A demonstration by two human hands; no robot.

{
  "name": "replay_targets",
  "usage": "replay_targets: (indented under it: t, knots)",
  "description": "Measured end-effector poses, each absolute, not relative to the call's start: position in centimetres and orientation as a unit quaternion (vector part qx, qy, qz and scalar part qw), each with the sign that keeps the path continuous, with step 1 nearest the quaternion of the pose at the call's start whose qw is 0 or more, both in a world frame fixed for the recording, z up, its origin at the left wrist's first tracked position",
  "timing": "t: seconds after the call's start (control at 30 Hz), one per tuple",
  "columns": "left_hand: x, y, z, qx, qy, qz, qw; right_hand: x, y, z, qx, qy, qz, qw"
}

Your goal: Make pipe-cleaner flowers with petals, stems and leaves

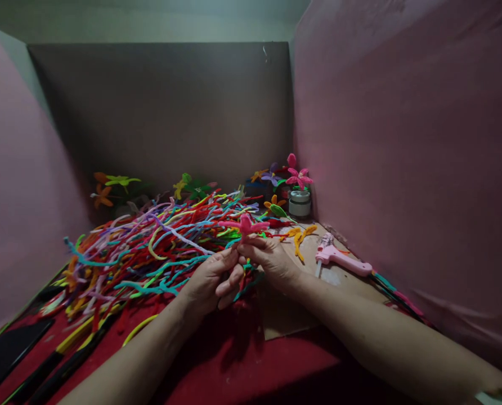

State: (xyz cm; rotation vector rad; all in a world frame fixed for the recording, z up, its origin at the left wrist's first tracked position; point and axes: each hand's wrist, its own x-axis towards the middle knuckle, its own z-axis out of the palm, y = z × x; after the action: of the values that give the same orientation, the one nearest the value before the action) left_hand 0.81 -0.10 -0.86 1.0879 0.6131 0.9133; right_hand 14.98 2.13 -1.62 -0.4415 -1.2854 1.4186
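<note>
A pink fuzzy flower stands upright between my two hands, its petals spread above the fingertips. My left hand is closed, thumb and index finger pinched at the flower's base. My right hand touches it there, its thumb and fingers pressed together just under the petals. The stem is mostly hidden by the fingers; some green shows below them. Behind and left of my hands lies a large heap of coloured pipe cleaners.
A pink glue gun lies on cardboard at the right, near an orange pipe-cleaner piece. Behind, a pink flower stands over a grey jar. A black flat object lies at the left. Pink cloth walls flank both sides.
</note>
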Motion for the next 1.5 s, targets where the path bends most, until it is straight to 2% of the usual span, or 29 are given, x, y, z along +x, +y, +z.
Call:
replay_targets:
  t: [0.5, 0.7, 0.83, 1.03, 1.17, 1.33, 1.4, 1.5]
  knots:
    - [0.9, -0.7, -0.8, 0.461, 0.189, 0.445, 0.744, 15.0, 3.0, -2.1, -0.125, -0.559, 0.656, 0.492]
    - [1.0, -1.2, -0.8, 0.428, 0.16, 0.423, 0.783, 15.0, 2.2, -1.6, -0.133, -0.548, 0.659, 0.498]
    - [1.1, -1.1, -0.9, 0.452, 0.175, 0.416, 0.769, 14.7, 2.1, -1.9, -0.14, -0.512, 0.66, 0.532]
    - [1.3, -0.5, -0.8, 0.519, 0.294, 0.43, 0.678, 14.5, 2.4, -2.0, -0.177, -0.479, 0.673, 0.536]
    - [1.4, -0.3, -0.3, 0.56, 0.404, 0.477, 0.544, 14.3, 2.8, -0.9, -0.236, -0.497, 0.645, 0.53]
    - [1.2, -0.3, -0.4, 0.614, 0.474, 0.499, 0.386, 13.6, 3.1, 0.0, -0.239, -0.5, 0.639, 0.533]
    - [1.1, -0.2, -0.5, 0.629, 0.478, 0.491, 0.368, 13.5, 3.1, -0.1, -0.247, -0.502, 0.638, 0.529]
    - [1.1, -0.3, -0.2, 0.621, 0.474, 0.479, 0.4, 13.8, 3.1, -0.1, -0.26, -0.524, 0.624, 0.518]
